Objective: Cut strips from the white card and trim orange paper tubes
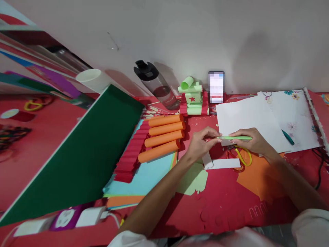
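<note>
My left hand and my right hand hold a thin light green paper roll between them, level above the table. The left fingers pinch its left end. My right fingers and thumb close round the other end, which sticks out past them. Whether it is fully rolled, I cannot tell. White paper strips lie just below the hands. Scissors with red and yellow handles are partly hidden under the strips and my right hand. A torn light green sheet lies below my left hand.
Orange paper tubes rest beside pleated red paper on the left. A dark green board leans there. Behind stand a bottle, a green-and-red paper model and a phone. White sheets and a teal pen lie right.
</note>
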A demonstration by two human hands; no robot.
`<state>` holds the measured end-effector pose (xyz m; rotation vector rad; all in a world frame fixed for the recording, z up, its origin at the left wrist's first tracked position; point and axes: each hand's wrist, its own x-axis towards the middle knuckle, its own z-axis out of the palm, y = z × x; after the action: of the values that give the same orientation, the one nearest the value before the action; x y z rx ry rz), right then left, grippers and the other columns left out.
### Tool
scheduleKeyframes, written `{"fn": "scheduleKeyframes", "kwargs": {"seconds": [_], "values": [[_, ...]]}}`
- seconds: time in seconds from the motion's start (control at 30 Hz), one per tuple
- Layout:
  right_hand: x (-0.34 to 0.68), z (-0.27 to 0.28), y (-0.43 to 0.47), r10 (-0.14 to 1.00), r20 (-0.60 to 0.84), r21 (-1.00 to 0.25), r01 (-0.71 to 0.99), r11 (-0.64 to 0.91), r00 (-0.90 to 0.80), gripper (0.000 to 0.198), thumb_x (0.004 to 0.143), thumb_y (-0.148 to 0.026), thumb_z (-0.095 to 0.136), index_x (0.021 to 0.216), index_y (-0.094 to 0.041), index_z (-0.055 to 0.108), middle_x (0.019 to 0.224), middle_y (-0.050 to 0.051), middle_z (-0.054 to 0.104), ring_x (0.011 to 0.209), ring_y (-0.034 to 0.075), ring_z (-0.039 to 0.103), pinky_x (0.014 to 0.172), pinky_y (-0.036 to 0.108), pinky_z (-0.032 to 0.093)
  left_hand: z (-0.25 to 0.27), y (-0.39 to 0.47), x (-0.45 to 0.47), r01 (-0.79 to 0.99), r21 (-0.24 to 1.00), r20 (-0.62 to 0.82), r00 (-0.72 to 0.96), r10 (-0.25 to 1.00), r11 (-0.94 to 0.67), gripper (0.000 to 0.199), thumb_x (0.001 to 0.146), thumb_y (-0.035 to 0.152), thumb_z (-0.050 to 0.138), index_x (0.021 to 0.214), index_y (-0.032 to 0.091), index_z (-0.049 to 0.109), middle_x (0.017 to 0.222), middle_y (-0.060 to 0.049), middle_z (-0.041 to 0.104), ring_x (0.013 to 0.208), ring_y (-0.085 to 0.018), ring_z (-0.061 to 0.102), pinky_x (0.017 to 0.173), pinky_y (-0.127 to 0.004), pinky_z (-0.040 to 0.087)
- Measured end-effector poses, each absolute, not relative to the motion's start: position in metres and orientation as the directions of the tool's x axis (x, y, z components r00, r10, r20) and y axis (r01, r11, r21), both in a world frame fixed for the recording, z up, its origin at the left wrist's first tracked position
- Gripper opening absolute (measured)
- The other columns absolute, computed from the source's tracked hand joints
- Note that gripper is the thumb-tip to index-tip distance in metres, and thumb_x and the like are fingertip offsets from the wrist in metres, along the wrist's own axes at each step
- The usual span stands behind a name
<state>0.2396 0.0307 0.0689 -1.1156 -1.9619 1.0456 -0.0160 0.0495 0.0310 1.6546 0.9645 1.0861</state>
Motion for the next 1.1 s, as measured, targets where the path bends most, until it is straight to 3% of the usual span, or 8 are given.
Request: {"fn": "scheduleKeyframes", "kwargs": {"seconds": [0.23,0.43,0.7,0.87,1.0,1.1], "values": [[0.246,0.065,0.034,0.850,0.266,-0.768,0.433,0.472,-0.455,0.020,0.100,-0.038,0.071,0.111,-0.029,0.085,0.101,0.005,0.084,0.085,0.022,0.079,0.081,0.036,0.064,0.033,0.054,-0.025,0.209,0.859,0.351,0.425,0.834,-0.468,0.024,0.098,0.045,0.073,0.108,0.026,0.083,0.108,-0.007,0.084,0.098,-0.022,0.081,0.091,-0.037,0.066],[0.248,0.063,0.037,0.764,0.358,-0.675,0.417,0.609,-0.536,0.022,0.105,-0.034,0.065,0.115,-0.030,0.083,0.104,0.004,0.084,0.088,0.021,0.078,0.079,0.036,0.063,0.025,0.057,-0.031,0.194,0.734,0.502,0.490,0.713,-0.650,0.020,0.104,0.029,0.063,0.103,0.027,0.083,0.109,-0.005,0.085,0.106,-0.021,0.081,0.096,-0.038,0.066],[0.249,0.074,0.031,0.629,0.322,-0.451,0.469,0.759,-0.707,0.029,0.110,-0.023,0.054,0.127,-0.030,0.077,0.112,0.003,0.083,0.091,0.021,0.075,0.080,0.035,0.058,0.024,0.058,-0.030,0.298,0.692,0.457,0.524,0.719,-0.657,0.021,0.105,0.031,0.060,0.102,0.024,0.080,0.105,-0.007,0.085,0.101,-0.020,0.081,0.088,-0.032,0.066],[0.248,0.074,0.029,0.519,0.342,-0.281,0.442,0.852,-0.783,0.037,0.110,-0.014,0.048,0.137,-0.027,0.069,0.117,0.005,0.082,0.089,0.020,0.072,0.077,0.034,0.057,0.026,0.059,-0.031,0.342,0.599,0.475,0.576,0.665,-0.724,0.024,0.108,0.028,0.055,0.102,0.022,0.078,0.101,-0.007,0.084,0.096,-0.019,0.081,0.082,-0.029,0.064],[0.247,0.069,0.028,0.477,0.422,-0.222,0.422,0.879,-0.771,0.039,0.109,-0.009,0.046,0.141,-0.024,0.064,0.115,0.006,0.082,0.088,0.018,0.071,0.078,0.033,0.057,0.025,0.060,-0.032,0.338,0.497,0.559,0.579,0.593,-0.799,0.023,0.109,0.024,0.053,0.104,0.019,0.074,0.100,-0.007,0.084,0.094,-0.017,0.080,0.080,-0.026,0.063],[0.246,0.071,0.027,0.457,0.412,-0.176,0.424,0.889,-0.788,0.040,0.108,-0.008,0.048,0.144,-0.022,0.061,0.111,0.006,0.081,0.088,0.018,0.071,0.076,0.032,0.057,0.025,0.061,-0.031,0.333,0.495,0.561,0.583,0.588,-0.803,0.020,0.109,0.021,0.053,0.103,0.018,0.072,0.100,-0.007,0.082,0.092,-0.016,0.078,0.080,-0.026,0.061]]}}
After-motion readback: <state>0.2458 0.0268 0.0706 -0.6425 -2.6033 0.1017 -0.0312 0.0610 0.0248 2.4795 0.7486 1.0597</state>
